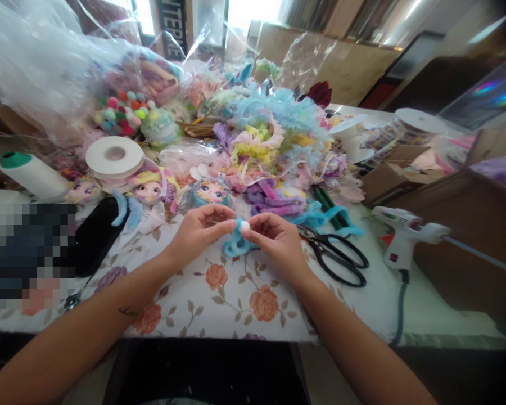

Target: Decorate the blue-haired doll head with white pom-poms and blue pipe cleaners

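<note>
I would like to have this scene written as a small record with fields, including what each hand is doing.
left hand: pinches blue fuzzy loops; hand at
right hand: fingertips at a white ball, against the loops
right of hands: black-handled scissors, then glue gun with its stick pointing outward
behind hands: doll head with blue trim, purple fuzzy strips
left side: thread cone, white spool
surface: flowered cloth
unclear: whether ball and loops are joined
</note>
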Demonstrator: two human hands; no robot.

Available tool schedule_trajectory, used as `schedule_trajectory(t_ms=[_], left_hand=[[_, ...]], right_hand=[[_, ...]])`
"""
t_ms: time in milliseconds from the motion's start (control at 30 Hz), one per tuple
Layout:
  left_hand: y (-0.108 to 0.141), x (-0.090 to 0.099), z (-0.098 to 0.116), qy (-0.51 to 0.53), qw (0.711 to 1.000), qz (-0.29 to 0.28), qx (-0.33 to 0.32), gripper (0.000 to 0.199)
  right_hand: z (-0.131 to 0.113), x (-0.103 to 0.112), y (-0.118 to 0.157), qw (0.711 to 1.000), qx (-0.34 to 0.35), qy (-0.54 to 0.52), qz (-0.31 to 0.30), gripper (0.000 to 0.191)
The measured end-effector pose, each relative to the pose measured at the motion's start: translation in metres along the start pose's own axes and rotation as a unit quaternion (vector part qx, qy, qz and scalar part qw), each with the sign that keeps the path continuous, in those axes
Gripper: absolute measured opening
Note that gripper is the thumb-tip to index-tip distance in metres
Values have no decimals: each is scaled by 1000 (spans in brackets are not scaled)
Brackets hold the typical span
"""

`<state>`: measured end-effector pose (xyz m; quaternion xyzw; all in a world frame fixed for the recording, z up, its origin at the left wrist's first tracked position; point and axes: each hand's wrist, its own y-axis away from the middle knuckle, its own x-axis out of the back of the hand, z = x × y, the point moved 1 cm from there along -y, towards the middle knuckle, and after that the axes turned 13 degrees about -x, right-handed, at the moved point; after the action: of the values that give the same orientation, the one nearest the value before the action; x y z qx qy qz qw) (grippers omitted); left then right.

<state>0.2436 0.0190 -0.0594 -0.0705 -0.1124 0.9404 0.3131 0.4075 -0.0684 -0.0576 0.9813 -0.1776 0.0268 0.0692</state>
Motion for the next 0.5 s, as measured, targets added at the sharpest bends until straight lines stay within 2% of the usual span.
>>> schedule_trajectory(t_ms=[167,500], left_hand=[[2,-6,3,26,999,-45,2,28],[1,-4,6,7,999,-31,5,14]], right_hand=[[0,-1,2,999,14,29,-1,32],[-3,-1,2,998,-30,-53,-31,29]])
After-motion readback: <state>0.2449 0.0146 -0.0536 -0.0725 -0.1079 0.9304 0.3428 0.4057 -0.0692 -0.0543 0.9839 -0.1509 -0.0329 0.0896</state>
